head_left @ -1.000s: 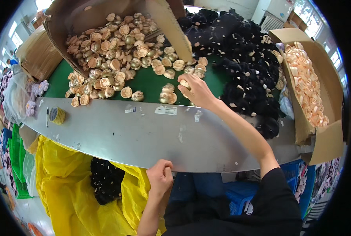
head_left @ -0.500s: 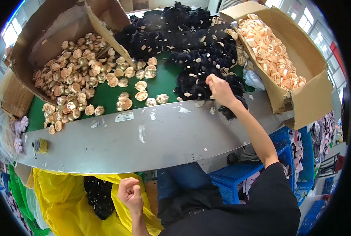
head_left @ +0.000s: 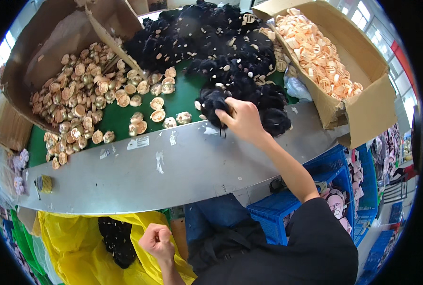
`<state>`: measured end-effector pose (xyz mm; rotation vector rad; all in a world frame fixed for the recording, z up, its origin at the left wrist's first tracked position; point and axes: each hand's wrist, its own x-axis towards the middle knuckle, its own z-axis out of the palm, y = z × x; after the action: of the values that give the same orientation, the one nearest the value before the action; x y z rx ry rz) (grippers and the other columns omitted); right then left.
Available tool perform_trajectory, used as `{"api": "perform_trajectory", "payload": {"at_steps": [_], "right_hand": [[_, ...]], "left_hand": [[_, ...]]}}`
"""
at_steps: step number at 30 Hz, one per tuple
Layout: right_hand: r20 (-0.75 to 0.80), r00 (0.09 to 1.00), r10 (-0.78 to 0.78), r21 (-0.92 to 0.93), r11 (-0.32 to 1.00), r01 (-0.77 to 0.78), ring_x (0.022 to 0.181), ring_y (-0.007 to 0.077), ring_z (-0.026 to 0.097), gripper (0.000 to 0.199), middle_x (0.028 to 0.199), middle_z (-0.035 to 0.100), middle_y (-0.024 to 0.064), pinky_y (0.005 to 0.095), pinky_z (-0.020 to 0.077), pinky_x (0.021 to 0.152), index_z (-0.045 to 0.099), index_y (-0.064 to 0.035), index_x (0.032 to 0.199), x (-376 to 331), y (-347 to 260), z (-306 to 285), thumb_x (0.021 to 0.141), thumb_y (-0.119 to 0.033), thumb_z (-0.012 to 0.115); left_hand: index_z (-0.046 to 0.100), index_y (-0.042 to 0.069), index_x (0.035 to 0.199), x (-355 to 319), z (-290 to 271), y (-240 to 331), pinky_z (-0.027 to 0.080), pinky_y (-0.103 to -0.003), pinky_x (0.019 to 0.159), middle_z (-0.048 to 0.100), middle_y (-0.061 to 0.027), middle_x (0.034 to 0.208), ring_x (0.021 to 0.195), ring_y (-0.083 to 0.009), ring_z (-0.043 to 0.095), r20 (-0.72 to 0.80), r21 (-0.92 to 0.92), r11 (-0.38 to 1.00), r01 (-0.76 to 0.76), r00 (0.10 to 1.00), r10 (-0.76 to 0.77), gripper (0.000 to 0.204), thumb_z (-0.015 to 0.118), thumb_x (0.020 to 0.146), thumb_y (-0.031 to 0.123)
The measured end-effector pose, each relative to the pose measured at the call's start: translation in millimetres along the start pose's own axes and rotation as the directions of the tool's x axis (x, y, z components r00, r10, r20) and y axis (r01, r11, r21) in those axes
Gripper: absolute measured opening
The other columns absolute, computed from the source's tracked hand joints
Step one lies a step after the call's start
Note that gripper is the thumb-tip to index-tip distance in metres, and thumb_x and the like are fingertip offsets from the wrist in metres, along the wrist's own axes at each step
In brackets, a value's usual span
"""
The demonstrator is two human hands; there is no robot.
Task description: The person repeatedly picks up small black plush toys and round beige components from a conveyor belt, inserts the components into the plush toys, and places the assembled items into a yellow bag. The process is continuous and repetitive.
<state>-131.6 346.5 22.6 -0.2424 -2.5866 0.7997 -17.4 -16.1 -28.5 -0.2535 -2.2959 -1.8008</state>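
Note:
My right hand [head_left: 242, 118] pinches a small black furry plush piece [head_left: 213, 102] at the front of a large heap of similar black plush pieces [head_left: 192, 31]. Small pale ear-like bits dot the heap. Down near my lap my left hand [head_left: 158, 243] is curled into a fist beside an open yellow bag [head_left: 74, 242]. Whatever that fist may hold is hidden. Inside the bag lies a pile of black plush pieces [head_left: 119, 242].
A tipped cardboard box [head_left: 19, 71] spills gold and peach half-shells [head_left: 88, 85] on the left. Another box [head_left: 377, 109] holds peach plastic parts [head_left: 325, 61]. The metal table edge [head_left: 192, 166] carries a tape roll [head_left: 44, 184]; blue crates [head_left: 268, 218] stand below right.
My right hand has moved left and toward me, and a black plush piece now shows in its fingers. The left fist has barely shifted. The whole view has moved slightly.

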Motion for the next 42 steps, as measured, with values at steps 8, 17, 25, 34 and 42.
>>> {"api": "perform_trajectory", "payload": {"at_steps": [8, 17, 25, 34, 42], "right_hand": [[0.324, 0.931, -0.169, 0.747, 0.65, -0.141, 0.058, 0.0091, 0.051, 0.024, 0.068, 0.059, 0.0097, 0.0283, 0.044, 0.054, 0.064, 0.0033, 0.083, -120.3, -102.8, 22.1, 0.096, -0.017, 0.064], [0.299, 0.952, 0.062, 0.79, 0.544, -0.283, 0.065, 0.0085, 0.05, 0.022, 0.074, 0.056, 0.0024, 0.0233, 0.0431, 0.064, 0.064, -0.0013, 0.106, -153.7, -124.7, 64.4, 0.087, -0.006, 0.072], [0.448, 0.885, -0.127, 0.786, 0.528, -0.322, 0.07, 0.0075, 0.047, 0.02, 0.082, 0.05, 0.0024, 0.024, 0.0393, 0.062, 0.064, 0.0001, 0.098, -143.2, -101.8, 69.2, 0.083, -0.008, 0.074], [0.617, 0.783, -0.072, 0.786, 0.099, -0.61, 0.071, 0.0007, 0.05, 0.014, 0.079, 0.06, -0.0049, 0.0188, 0.0429, 0.061, 0.067, 0.0014, 0.096, -182.8, -124.9, 81.2, 0.094, -0.013, 0.067], [0.7, 0.684, -0.207, 0.698, -0.007, -0.716, 0.076, 0.0021, 0.051, 0.024, 0.087, 0.062, -0.0055, 0.0175, 0.0447, 0.07, 0.067, 0.0012, 0.102, -173.2, -123.4, 67.9, 0.097, -0.022, 0.07]], "left_hand": [[0.06, -0.002, 0.127, 24.3, 40.3, 27.9, 0.045, -0.04, 0.102, 0.06, -0.0198, 0.128, 0.118, -0.0358, 0.059, 0.255, 0.086, 0.955, -0.283, 0.933, 0.253, 0.063, 0.081, 0.07, 0.015], [0.057, -0.002, 0.128, -7.4, 40.0, 4.2, 0.048, -0.032, 0.101, 0.064, -0.0084, 0.123, 0.113, -0.0174, 0.062, 0.156, -0.57, 0.75, 0.335, 0.941, -0.301, 0.033, 0.059, 0.099, 0.014], [0.059, -0.001, 0.126, 10.6, 28.8, 21.2, 0.053, -0.03, 0.094, 0.066, -0.0067, 0.117, 0.105, -0.0156, 0.065, 0.329, -0.785, 0.32, 0.531, 0.794, -0.512, 0.032, 0.054, 0.102, 0.02], [0.069, -0.001, 0.114, -8.1, 7.0, 31.0, 0.054, -0.03, 0.09, 0.072, -0.0068, 0.106, 0.094, -0.0155, 0.068, 0.142, -0.649, 0.601, 0.465, 0.851, -0.505, 0.027, 0.072, 0.088, -0.001], [0.054, -0.001, 0.134, -41.5, -16.0, 7.4, 0.053, -0.039, 0.1, 0.065, -0.0147, 0.126, 0.112, -0.0267, 0.066, 0.247, -0.643, 0.5, 0.58, 0.776, -0.581, 0.053, 0.071, 0.094, 0.03]]}}
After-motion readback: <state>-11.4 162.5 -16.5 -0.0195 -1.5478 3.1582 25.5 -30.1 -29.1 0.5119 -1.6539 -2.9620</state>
